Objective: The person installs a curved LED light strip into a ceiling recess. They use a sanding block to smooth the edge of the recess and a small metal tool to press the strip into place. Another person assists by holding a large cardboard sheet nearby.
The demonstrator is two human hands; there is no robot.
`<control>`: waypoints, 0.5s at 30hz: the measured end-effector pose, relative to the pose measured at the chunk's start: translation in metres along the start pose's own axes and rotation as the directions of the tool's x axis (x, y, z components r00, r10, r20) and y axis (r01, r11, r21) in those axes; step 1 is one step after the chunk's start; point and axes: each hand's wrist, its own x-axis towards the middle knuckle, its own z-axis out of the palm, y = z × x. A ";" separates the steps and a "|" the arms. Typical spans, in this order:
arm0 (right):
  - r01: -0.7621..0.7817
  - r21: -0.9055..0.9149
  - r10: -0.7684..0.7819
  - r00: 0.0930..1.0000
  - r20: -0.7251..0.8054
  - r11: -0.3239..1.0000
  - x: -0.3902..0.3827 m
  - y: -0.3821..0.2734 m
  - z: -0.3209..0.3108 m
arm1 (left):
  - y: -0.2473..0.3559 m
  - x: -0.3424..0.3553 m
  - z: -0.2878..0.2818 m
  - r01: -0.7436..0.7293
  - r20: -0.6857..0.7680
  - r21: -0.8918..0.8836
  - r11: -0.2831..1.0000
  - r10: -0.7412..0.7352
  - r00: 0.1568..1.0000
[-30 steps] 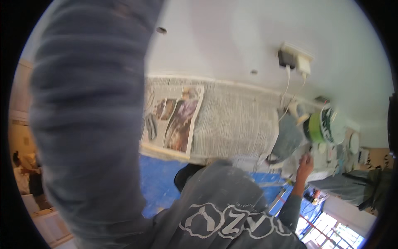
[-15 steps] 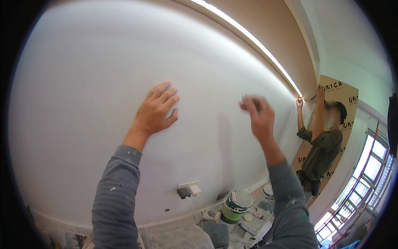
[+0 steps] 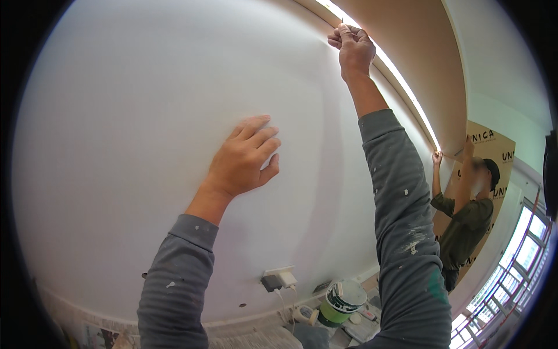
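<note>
A room under renovation; whether home or office, I cannot tell. A green-banded paint bucket [image 3: 333, 314], newspaper [image 3: 256, 338] along the wall's foot and printed brown board [image 3: 504, 144] show it

Glaring light strip [image 3: 405, 83], softly shadowed wall [image 3: 145, 145], fisheye-bent edges

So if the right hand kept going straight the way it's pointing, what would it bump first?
Probably the glowing light strip along the beige panel: the right hand points up at it and looks very near. Whether it already touches, I can't tell.
</note>
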 end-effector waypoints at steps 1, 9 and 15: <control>0.007 -0.009 -0.007 1.000 0.006 1.000 0.002 -0.001 0.005 | 0.000 -0.001 0.001 0.005 -0.001 0.000 1.000 -0.005 1.000; -0.001 -0.046 0.002 1.000 0.029 0.999 0.007 -0.019 0.030 | -0.003 -0.004 0.003 0.014 -0.028 -0.024 1.000 -0.015 0.999; 0.058 -0.031 -0.057 0.998 0.029 0.998 0.010 -0.017 0.029 | -0.002 -0.002 0.003 0.013 -0.030 -0.035 0.999 -0.014 0.999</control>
